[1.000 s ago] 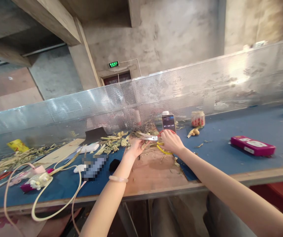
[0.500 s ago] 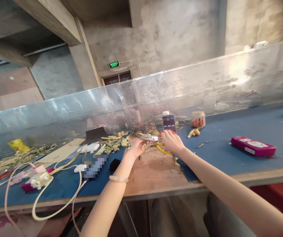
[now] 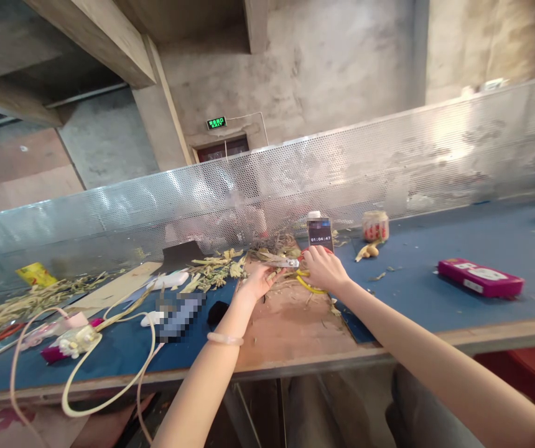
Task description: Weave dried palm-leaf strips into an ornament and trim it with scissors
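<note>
Over the brown board (image 3: 290,336) on the table, my right hand (image 3: 326,267) grips a pair of shears (image 3: 290,264). Their red handle runs under my fingers, and the yellow handle curves out below, apart from the red one. The metal blades point left, toward my left hand (image 3: 259,283). That hand, with a pale bangle on its wrist, is closed around dried plant stalk beside the blades; its fingertips are partly hidden. Dry leaves and stems (image 3: 218,270) lie heaped to the left of my hands, with more behind the blades.
A phone (image 3: 320,233) showing a timer stands just behind my right hand. To the right are a jar (image 3: 375,226), small tan pods (image 3: 367,251) and a magenta box (image 3: 479,278). Cables (image 3: 69,379) loop over the left edge. A perforated metal screen (image 3: 267,180) closes off the back.
The timer reads two hundredths-place or seconds digits higher, from 45 to 47. My hands and the shears stay in nearly the same place.
</note>
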### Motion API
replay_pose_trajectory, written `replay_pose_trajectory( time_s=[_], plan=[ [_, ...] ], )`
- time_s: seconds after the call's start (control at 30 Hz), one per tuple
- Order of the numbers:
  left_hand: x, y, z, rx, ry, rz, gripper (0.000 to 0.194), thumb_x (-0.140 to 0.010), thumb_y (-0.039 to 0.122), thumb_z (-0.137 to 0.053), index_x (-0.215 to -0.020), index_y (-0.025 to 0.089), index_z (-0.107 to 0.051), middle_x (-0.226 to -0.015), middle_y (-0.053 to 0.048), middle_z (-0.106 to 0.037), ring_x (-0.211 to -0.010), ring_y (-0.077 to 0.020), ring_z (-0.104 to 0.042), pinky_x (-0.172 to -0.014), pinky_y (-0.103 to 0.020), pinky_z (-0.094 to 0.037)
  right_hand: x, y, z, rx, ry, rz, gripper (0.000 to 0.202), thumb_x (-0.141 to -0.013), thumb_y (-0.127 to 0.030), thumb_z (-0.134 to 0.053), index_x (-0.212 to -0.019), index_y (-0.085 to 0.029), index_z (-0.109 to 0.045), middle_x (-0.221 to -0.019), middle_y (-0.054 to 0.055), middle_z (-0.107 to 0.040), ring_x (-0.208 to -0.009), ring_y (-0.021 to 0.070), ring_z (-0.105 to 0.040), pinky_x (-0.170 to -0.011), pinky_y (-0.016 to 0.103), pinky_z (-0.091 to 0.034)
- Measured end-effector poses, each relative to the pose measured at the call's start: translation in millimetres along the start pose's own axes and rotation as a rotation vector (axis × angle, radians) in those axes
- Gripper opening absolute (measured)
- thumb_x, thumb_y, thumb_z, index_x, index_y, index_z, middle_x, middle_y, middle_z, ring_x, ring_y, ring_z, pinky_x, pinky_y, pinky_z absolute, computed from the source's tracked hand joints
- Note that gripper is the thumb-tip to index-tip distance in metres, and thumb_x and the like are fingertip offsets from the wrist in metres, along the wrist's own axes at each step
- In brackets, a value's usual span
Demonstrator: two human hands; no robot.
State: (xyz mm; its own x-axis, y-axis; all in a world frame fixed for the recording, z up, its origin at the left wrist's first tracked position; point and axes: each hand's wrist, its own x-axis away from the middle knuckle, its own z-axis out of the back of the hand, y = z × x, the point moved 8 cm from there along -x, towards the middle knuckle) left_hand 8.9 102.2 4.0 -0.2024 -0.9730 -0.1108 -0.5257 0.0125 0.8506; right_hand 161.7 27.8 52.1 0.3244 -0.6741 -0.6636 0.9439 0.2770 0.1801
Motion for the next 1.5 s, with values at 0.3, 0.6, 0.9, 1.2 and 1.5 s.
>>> replay_pose_trajectory(
  time_s=[0.3,0.6,0.9,1.2,1.5],
  plan=[
    [3,-1,-4.8,-0.058,-0.023,0.011,0.02,-0.067,-0.002,-0.054,-0.076,0.013,-0.062,-0.077,-0.004,-0.069,-0.071,-0.0139,-0.065,-0.081,-0.033,-0.054,1,1,-3,-0.002,-0.014,0.013,0.038,-0.078,-0.047,-0.052,-0.099,-0.015,-0.05,-0.101,0.013,-0.051,-0.096,0.0261,-0.044,-0.071,0.03,-0.038],
    [5,5,-3.4,-0.053,0.087,-0.041,0.021,-0.067,-0.002,-0.053,-0.077,0.014,-0.062,-0.07,-0.001,-0.068,-0.067,-0.0124,-0.064,-0.076,-0.03,-0.054,1,4,-7,0.002,0.0,0.045,0.036,-0.08,-0.046,-0.051,-0.098,-0.015,-0.052,-0.099,0.013,-0.053,-0.096,0.0257,-0.045,-0.067,0.03,-0.038],
    [7,1,-6.4,0.027,0.112,0.075,0.016,-0.074,0.001,-0.047,-0.07,0.01,-0.061,-0.065,-0.004,-0.067,-0.059,-0.0112,-0.063,-0.064,-0.022,-0.053,1,9,-12,0.044,0.066,0.105,0.032,-0.081,-0.044,-0.049,-0.094,-0.014,-0.053,-0.095,0.012,-0.055,-0.091,0.0239,-0.048,-0.067,0.029,-0.037],
    [1,-3,-5.2,0.021,0.029,0.082,0.016,-0.073,0.0,-0.048,-0.073,0.008,-0.062,-0.07,-0.007,-0.068,-0.063,-0.0121,-0.063,-0.067,-0.023,-0.053,1,14,-14,0.038,0.071,0.083,0.029,-0.086,-0.041,-0.04,-0.092,-0.015,-0.053,-0.096,0.011,-0.056,-0.091,0.0222,-0.048,-0.063,0.028,-0.035],
    [-1,0,4.8,0.065,0.114,0.068,0.01,-0.071,0.002,-0.054,-0.074,0.01,-0.06,-0.069,-0.005,-0.066,-0.062,-0.0123,-0.062,-0.063,-0.025,-0.054,1,11,-10,0.048,0.037,0.062,0.034,-0.078,-0.046,-0.05,-0.092,-0.015,-0.051,-0.094,0.011,-0.053,-0.089,0.0234,-0.047,-0.063,0.028,-0.036]
  ],
)
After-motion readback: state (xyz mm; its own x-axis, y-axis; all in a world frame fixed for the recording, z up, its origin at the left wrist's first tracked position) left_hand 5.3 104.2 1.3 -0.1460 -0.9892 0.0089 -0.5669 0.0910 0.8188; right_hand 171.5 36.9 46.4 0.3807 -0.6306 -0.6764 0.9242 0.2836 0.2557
